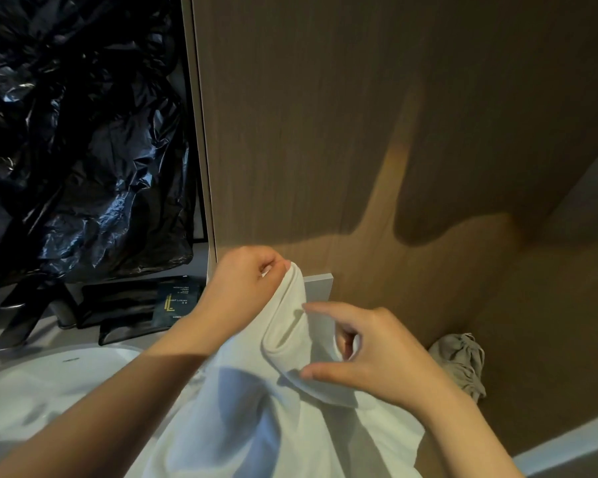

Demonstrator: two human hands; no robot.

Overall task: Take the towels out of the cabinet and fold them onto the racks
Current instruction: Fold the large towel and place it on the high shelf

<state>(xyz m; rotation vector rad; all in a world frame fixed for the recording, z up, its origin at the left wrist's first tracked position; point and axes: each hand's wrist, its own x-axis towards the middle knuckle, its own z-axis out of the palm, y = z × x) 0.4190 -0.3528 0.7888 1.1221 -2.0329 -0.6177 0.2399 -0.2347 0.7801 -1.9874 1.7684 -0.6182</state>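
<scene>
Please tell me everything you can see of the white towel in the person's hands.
The white towel looks like soft, plain cloth. Its upper part is doubled into a rounded fold; the rest hangs loose and wrinkled, running out of the picture at the bottom. The left hand pinches the top of the fold, beside a grey ledge. The right hand brackets the fold, thumb touching it; whether it grips is unclear.

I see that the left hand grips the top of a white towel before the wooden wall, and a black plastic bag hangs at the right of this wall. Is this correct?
One detail is wrong. The black plastic bag hangs at the left of the wooden wall, not at the right, as the head view shows. The rest holds: the left hand grips the top of the white towel.
</scene>
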